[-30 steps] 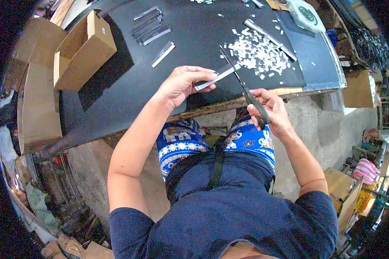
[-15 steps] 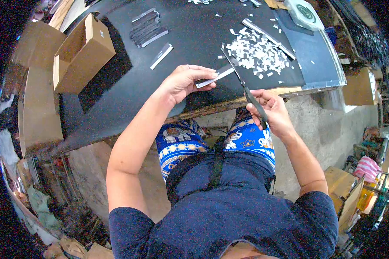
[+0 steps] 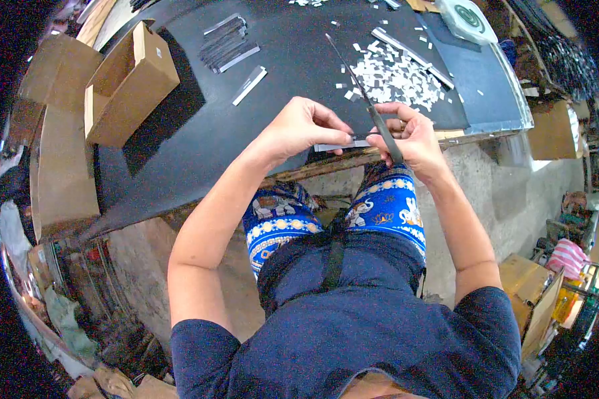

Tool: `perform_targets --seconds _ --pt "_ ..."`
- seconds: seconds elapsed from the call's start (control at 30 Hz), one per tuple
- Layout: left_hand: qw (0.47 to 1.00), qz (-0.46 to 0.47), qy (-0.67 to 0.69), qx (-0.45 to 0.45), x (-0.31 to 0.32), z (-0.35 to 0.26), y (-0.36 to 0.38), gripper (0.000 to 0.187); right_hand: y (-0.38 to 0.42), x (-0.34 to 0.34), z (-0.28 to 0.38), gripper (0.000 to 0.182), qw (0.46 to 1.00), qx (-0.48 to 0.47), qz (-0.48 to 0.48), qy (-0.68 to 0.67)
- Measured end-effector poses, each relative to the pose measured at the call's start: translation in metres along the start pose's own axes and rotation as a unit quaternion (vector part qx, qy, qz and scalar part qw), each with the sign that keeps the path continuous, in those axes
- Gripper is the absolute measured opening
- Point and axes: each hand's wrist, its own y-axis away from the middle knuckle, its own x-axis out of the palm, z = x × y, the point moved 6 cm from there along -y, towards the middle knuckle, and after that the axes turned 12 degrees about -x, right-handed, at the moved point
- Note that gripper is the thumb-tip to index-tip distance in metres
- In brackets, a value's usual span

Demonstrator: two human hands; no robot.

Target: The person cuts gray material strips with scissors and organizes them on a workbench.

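Note:
My left hand (image 3: 309,130) pinches a narrow black-and-white strip (image 3: 333,145) near the table's front edge. Opposite it, my right hand (image 3: 409,138) holds dark scissors (image 3: 379,124) against the palm, blades pointing up and to the left. The fingertips of that hand are at the right end of the strip. Beyond the scissors lies a pile of small white and grey pieces (image 3: 396,76), with a long strip (image 3: 412,58) across its upper side. A short strip (image 3: 249,86) and a stack of dark strips (image 3: 227,43) lie on the table to the left.
An open cardboard box (image 3: 136,83) stands on the left of the dark table (image 3: 180,169). A clear container with a green spiral (image 3: 468,21) is at the back right. Another carton (image 3: 556,133) is beyond the table's right edge. More boxes (image 3: 526,282) are at lower right.
Both hands have come closer together, and the strip has moved down toward the table edge. The scissors have turned more upright, off the strip. Right fingertips have come to the strip's end.

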Motion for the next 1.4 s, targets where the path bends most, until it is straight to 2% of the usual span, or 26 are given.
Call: perform_targets --seconds 0.13,0.2,0.23,0.27,0.3,0.33,0.37,0.43,0.5,0.63,0.77,0.83,0.97,1.07,1.13,1.23,1.33,1.4 --pt "1.000 -0.014 0.004 0.004 -0.004 -0.002 0.005 0.023 -0.003 0.004 -0.006 0.052 1.000 -0.006 0.002 -0.019" --pt "0.999 -0.031 0.005 0.005 -0.006 0.001 0.008 0.025 -0.004 0.004 -0.006 0.052 0.999 -0.026 -0.030 -0.026" --pt "0.997 -0.062 0.024 0.044 -0.008 0.003 0.008 0.027 -0.003 0.007 -0.004 0.052 0.999 -0.027 -0.029 -0.026" --pt "0.991 -0.094 0.043 0.083 -0.010 0.007 0.010 0.029 -0.002 0.007 -0.003 0.051 0.997 -0.026 -0.063 -0.040" --pt "0.991 -0.095 0.043 0.083 -0.006 0.014 0.009 0.029 -0.001 0.006 -0.002 0.051 0.994 -0.025 -0.096 -0.053" --pt "0.985 -0.100 0.126 0.068 -0.003 0.025 0.007 0.030 -0.001 0.006 -0.006 0.053 0.991 -0.036 -0.119 -0.055" --pt "0.971 -0.105 0.209 0.053 0.003 0.035 0.005 0.030 -0.002 0.008 -0.008 0.053 0.991 -0.036 -0.116 -0.055" --pt "0.915 -0.144 0.370 0.077 0.016 0.042 0.005 0.023 -0.002 0.011 -0.009 0.056 0.983 -0.058 -0.147 -0.097" --pt "0.861 -0.168 0.467 0.112 0.027 0.047 0.005 0.021 -0.001 0.018 -0.012 0.057 0.981 -0.063 -0.157 -0.097" --pt "0.807 -0.194 0.543 0.132 0.031 0.043 0.002 0.022 0.000 0.026 -0.011 0.052 0.972 -0.085 -0.187 -0.111" --pt "0.804 -0.189 0.541 0.158 0.029 0.031 0.003 0.022 0.000 0.031 -0.014 0.050 0.967 -0.099 -0.194 -0.133" --pt "0.774 -0.186 0.582 0.166 0.028 0.031 0.002 0.019 0.002 0.035 -0.017 0.050 0.967 -0.090 -0.196 -0.133" --pt "0.780 -0.192 0.573 0.165 0.025 0.035 0.003 0.017 0.006 0.039 -0.023 0.050 0.977 -0.066 -0.166 -0.117" --pt "0.803 -0.193 0.538 0.170 0.018 0.035 0.006 0.015 0.011 0.039 -0.020 0.053 0.984 -0.046 -0.142 -0.099" --pt "0.851 -0.209 0.465 0.124 0.008 0.035 0.007 0.017 0.016 0.036 -0.017 0.054 0.987 -0.025 -0.125 -0.093" --pt "0.899 -0.157 0.397 0.098 -0.012 0.031 0.012 0.011 0.023 0.021 -0.013 0.053 0.996 0.000 -0.074 -0.050" --pt "0.952 -0.079 0.292 0.038 -0.025 0.032 0.018 0.011 0.033 0.016 -0.008 0.046 0.994 0.068 0.079 -0.013" --pt "0.963 -0.045 0.266 0.000 -0.025 0.032 0.020 0.011 0.038 0.013 -0.011 0.045 0.990 0.094 0.108 -0.006"
